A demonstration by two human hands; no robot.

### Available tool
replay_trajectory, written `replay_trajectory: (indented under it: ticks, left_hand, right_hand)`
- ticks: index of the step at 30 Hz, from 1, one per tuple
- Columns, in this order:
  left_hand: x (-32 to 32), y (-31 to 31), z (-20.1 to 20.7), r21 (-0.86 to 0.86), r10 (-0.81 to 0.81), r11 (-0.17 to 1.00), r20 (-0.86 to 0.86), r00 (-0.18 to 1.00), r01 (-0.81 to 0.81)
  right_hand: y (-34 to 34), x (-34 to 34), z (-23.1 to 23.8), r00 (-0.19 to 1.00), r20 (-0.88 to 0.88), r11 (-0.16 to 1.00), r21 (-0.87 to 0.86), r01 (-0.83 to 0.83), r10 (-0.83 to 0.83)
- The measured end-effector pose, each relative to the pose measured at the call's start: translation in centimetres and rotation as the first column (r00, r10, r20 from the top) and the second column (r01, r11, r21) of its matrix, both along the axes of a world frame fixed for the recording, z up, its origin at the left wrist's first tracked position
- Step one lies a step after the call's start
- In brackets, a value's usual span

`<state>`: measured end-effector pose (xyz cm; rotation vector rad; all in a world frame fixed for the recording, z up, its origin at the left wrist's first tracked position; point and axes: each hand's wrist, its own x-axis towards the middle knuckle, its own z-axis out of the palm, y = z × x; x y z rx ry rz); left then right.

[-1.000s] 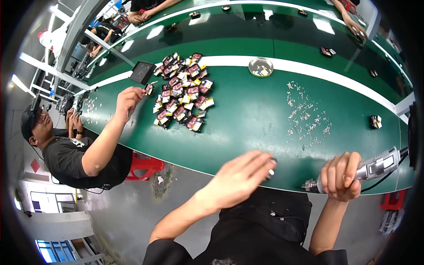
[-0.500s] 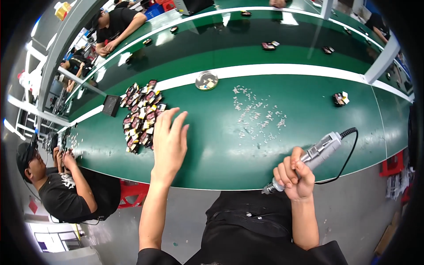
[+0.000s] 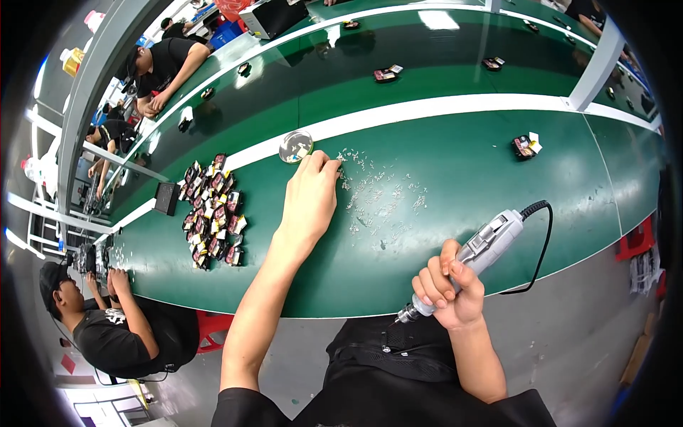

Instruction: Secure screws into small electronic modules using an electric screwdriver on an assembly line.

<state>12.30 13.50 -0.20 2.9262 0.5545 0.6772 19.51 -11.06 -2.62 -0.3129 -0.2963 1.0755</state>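
My right hand (image 3: pixel 449 290) is wrapped round a grey electric screwdriver (image 3: pixel 492 240), tilted with its metal tip low at the left, over the table's near edge. A black cord runs from its upper end. Farther out, my left hand (image 3: pixel 311 193) reaches over the green table with bent fingers drawn together. Its fingertips are at the left edge of many scattered tiny silver pieces, probably screws (image 3: pixel 388 198). Whether anything is pinched there is too small to tell. Just beyond the fingers stands a round clear dish (image 3: pixel 295 146) with small light bits in it.
A heap of small black units with white and yellow tags (image 3: pixel 213 213) lies left of my left arm. A black tray (image 3: pixel 166 198) stands beyond it. One similar unit (image 3: pixel 525 146) lies at the far right. A conveyor belt (image 3: pixel 313 78) carries more; a co-worker (image 3: pixel 114 320) sits at the left.
My left hand has moved from beside the heap to the scattered pieces, its spread fingers now drawn together. The whole view has shifted; my right hand still holds the screwdriver.
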Motion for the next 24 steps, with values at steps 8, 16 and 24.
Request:
replay_trajectory:
  ticks: [8, 16, 24]
  left_hand:
    - [-0.3, 1.5, 0.2, 0.189, -0.057, 0.979, -0.108, 0.993, 0.077]
    - [0.1, 0.4, -0.3, 0.310, -0.077, 0.945, -0.090, 0.993, 0.101]
    - [1.2, 0.8, -0.4, 0.292, -0.052, 0.946, -0.289, 0.956, 0.139]
  right_hand:
    - [0.8, -0.1, 0.0, 1.000, -0.004, 1.000, 0.005, -0.025, 0.025]
    - [-0.2, -0.9, -0.4, 0.995, -0.033, 0.995, -0.011, 0.096, -0.096]
    - [-0.6, -0.7, 0.6, 1.000, -0.024, 0.999, -0.054, -0.004, 0.003]
